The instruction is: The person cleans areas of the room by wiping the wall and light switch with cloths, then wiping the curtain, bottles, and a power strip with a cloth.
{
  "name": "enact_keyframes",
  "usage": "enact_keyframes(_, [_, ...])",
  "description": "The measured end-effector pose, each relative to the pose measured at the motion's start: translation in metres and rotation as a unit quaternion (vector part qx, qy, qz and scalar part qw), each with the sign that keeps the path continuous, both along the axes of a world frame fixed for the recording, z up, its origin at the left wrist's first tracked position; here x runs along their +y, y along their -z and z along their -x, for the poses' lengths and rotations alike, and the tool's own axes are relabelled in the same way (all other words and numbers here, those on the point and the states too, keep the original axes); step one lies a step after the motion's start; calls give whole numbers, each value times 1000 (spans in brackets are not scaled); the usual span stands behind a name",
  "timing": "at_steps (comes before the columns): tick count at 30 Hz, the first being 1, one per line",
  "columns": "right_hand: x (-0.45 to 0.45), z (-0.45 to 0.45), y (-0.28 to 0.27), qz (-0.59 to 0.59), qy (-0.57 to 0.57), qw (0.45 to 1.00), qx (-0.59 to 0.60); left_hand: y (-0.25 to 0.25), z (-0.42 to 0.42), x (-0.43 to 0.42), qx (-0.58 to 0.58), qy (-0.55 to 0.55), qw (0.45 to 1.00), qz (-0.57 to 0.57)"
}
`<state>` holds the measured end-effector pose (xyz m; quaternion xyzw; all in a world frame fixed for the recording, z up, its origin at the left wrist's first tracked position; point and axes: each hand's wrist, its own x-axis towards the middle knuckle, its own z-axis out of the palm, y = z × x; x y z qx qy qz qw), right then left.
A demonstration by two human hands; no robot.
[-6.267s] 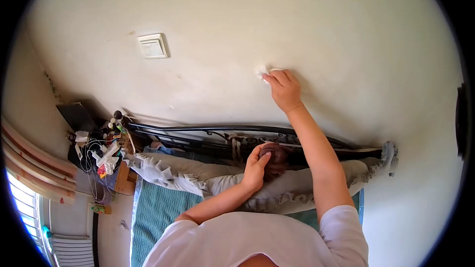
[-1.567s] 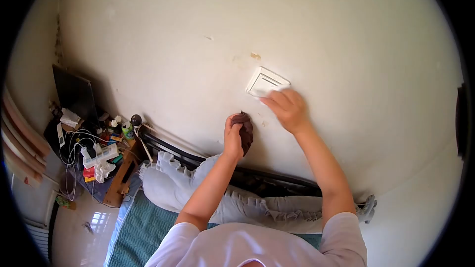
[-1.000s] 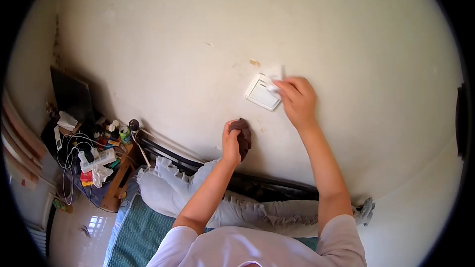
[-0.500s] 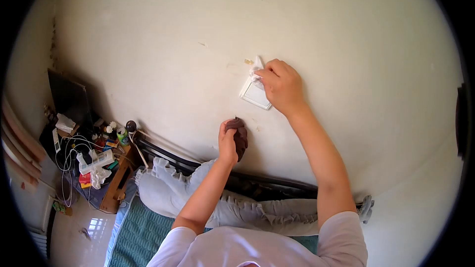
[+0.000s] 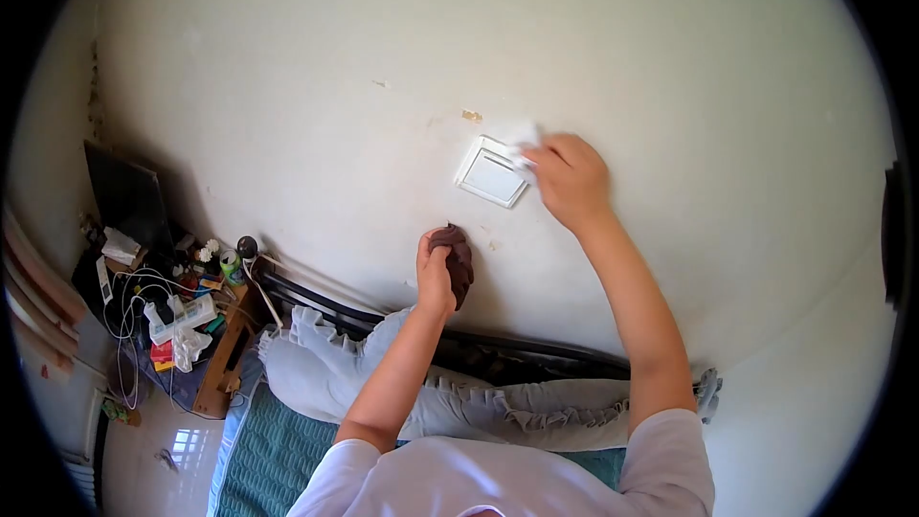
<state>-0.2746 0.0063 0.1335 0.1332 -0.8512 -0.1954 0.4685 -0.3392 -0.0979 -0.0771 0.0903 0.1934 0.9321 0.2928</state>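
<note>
A white light switch (image 5: 494, 178) is mounted on the pale wall in front of me. My right hand (image 5: 572, 180) is at its upper right edge, fingers pinched around a crumpled white tissue (image 5: 524, 142) that looks slightly smeared by motion. The tissue overlaps the corner of the switch frame. Lower and to the left, my left hand (image 5: 437, 278) grips a bunched dark brown cloth (image 5: 458, 266), held away from the switch and in front of the wall.
Below the hands runs a black metal headboard (image 5: 330, 304) with grey ruffled pillows (image 5: 316, 364) against it. A green quilted mattress cover (image 5: 278, 450) lies beneath. At left, a cluttered bedside table (image 5: 222, 364) carries a power strip (image 5: 184, 318), cables, a can and a dark screen (image 5: 129, 193).
My right hand has moved the tissue rightward, from across the switch to its upper right edge, uncovering most of the switch. My left hand keeps hold of the brown cloth in about the same place.
</note>
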Motion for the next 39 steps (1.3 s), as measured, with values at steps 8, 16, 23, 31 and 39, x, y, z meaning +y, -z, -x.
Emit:
enact_keyframes(8, [-1,-19,70,148,22,980,132,6,5,13,-6,-44,998,35])
enact_keyframes(16, [-9,-22,115,170,15,982,77,-4,-2,0,20,-42,999,11])
enact_keyframes(23, [-28,18,46,4,2,998,68,-2,-1,4,13,-39,999,3])
enact_keyframes(31, [-5,-12,52,-26,37,997,59,-1,2,5,0,-26,1000,12])
enact_keyframes(39, [-20,3,57,-45,39,998,4,-3,-1,2,0,-21,1000,22])
